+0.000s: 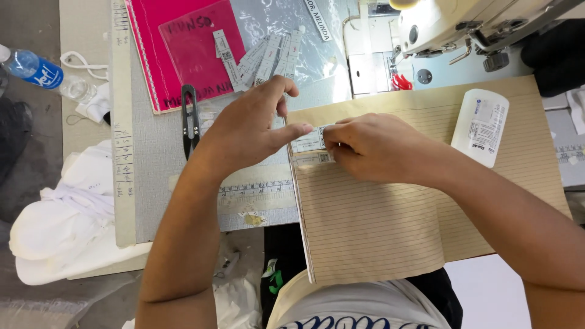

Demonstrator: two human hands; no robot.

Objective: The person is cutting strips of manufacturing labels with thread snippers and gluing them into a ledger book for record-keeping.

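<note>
My left hand point(253, 131) and my right hand point(372, 146) meet over a small white printed label point(308, 143) at the left edge of a beige striped fabric piece point(378, 225). The left thumb and forefinger pinch the label's left end. The right fingertips pinch its right end. A second small label point(314, 158) lies just below, on the fabric edge. The fabric rests flat on the sewing table.
Black thread snips point(190, 116) lie left of my left hand. Several white label strips point(262, 58) rest on a clear plastic bag over a pink folder point(177, 55). A white sewing machine point(451, 27) stands at top right, a white bottle point(481, 125) on the fabric, white cloth point(67, 213) at left.
</note>
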